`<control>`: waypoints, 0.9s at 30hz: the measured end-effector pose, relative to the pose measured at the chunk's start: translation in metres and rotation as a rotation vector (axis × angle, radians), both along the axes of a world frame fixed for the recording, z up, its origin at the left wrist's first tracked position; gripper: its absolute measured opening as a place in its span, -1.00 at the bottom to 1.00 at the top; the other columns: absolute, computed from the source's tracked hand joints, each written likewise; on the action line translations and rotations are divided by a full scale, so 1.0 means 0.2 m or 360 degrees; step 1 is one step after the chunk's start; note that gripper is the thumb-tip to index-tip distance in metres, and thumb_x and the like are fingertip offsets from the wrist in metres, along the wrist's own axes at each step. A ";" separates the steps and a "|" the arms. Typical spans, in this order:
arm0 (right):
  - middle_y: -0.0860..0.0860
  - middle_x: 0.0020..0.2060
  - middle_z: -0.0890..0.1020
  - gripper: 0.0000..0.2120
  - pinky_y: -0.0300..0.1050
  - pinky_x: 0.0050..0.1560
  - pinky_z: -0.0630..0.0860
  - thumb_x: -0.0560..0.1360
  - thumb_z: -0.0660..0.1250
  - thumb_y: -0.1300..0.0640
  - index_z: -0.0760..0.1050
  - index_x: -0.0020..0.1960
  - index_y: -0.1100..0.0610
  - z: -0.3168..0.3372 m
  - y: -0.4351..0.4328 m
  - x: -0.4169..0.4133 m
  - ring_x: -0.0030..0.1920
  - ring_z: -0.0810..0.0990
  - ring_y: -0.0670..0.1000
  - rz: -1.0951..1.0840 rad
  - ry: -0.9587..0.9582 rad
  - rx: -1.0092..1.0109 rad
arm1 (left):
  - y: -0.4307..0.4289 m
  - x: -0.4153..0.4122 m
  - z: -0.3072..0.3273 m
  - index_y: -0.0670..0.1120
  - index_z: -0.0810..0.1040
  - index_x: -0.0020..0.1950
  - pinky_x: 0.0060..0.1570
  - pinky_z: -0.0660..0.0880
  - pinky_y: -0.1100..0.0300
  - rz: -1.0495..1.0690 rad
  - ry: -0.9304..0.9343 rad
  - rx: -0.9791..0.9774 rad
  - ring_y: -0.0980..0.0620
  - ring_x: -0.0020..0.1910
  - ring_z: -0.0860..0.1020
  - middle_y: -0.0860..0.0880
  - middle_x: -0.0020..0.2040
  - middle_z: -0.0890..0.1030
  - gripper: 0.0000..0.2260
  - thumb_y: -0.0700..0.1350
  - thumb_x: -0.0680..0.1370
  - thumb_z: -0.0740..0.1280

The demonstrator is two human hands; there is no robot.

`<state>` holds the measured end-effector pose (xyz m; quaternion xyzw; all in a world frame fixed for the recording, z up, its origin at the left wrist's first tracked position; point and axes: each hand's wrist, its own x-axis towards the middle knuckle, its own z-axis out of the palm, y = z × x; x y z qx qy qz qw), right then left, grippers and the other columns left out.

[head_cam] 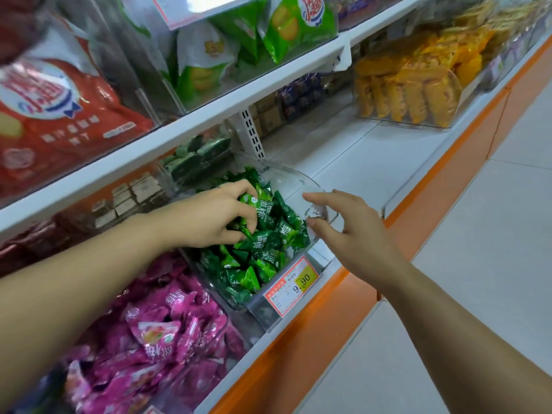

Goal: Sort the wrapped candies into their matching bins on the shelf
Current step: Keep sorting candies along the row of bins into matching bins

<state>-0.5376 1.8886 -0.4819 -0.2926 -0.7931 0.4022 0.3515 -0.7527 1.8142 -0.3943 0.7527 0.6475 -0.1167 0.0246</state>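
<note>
Pink candies (pixel 167 339) heaped in bin at near-left shelf front | green candies (pixel 263 249) filling clear bin (pixel 294 179) next right, price tag (pixel 291 283) on its front edge | left hand (pixel 221 216) dug in, fingers curled round green candies | right hand (pixel 358 231) spread, holding nothing, at bin's right wall | bare shelf (pixel 358 150) beyond.
</note>
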 end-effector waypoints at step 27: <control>-0.21 -0.01 0.60 -0.70 -0.08 0.15 0.46 0.44 0.39 0.19 0.55 0.07 -0.15 0.00 -0.03 -0.14 0.04 0.56 -0.08 -0.0320 0.0038 -0.0086 | 0.05 0.19 -0.16 -0.22 0.47 0.31 -0.07 0.61 0.12 0.0673 -0.0895 -0.1283 -0.07 -0.14 0.62 -0.22 0.10 0.63 -0.70 -0.29 0.62 0.10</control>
